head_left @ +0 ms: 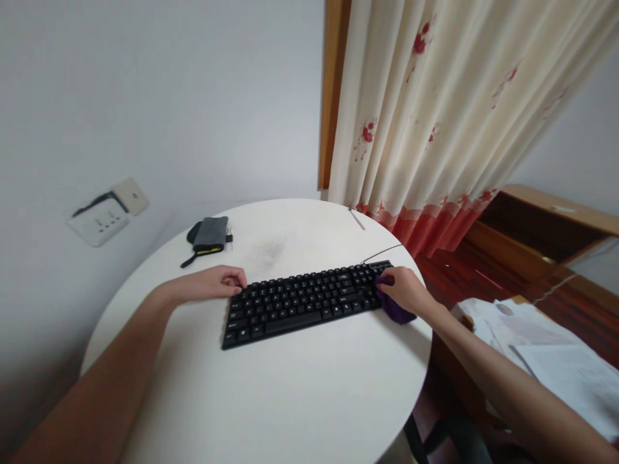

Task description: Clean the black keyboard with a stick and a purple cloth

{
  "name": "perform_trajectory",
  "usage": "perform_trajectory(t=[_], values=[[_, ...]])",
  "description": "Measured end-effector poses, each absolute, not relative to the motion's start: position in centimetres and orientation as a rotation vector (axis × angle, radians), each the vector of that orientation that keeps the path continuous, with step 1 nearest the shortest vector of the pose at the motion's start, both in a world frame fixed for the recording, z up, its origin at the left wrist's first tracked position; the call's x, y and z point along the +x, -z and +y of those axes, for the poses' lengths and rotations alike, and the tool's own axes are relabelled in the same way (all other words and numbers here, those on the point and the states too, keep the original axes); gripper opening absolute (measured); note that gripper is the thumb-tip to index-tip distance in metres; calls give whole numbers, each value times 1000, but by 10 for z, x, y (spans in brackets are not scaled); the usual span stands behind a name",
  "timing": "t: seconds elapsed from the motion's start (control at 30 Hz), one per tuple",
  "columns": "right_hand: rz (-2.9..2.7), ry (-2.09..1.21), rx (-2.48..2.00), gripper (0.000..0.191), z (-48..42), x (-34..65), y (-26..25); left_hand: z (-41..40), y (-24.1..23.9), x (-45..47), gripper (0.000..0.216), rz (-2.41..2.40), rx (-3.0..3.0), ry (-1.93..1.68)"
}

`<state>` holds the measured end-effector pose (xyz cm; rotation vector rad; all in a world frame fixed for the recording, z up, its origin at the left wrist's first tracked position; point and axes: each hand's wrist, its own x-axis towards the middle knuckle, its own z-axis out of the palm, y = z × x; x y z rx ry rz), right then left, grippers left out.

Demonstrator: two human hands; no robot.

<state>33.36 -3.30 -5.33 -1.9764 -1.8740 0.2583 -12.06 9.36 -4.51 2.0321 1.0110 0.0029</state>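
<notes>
A black keyboard (294, 301) lies at a slight slant on the white round table (271, 399). My left hand (223, 281) rests at its upper left corner, fingers curled and closed on the edge. At the keyboard's right end, my right hand (405, 288) pinches a dark purple cloth (397, 310). Part of this cloth touches the number keys, and the rest hangs over the right edge onto the table. My right fingers partly hide the keypad. From the keyboard's back right, a thin cable (382, 252) runs off the table.
A grey pouch (211, 233) with a dark strap lies at the table's back left. Near the back right edge is a thin stick-like item (356, 219). A wall socket (101, 221) is on the left; a curtain (416, 116) hangs behind. Papers (565, 367) lie at the right.
</notes>
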Motion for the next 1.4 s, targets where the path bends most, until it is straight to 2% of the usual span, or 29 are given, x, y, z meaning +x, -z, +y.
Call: perform_trajectory(t=[0.4,0.83,1.4], values=[[-1833,-134,-2002,17,15,327,57,97,50,-123,27,1001,2015,-13],[-1883,-411,-1917,14,-65,348,66,95,47,-122,24,972,2050,3],[-1463,-325,-1992,22,-91,346,108,98,51,-124,25,964,2035,-13]])
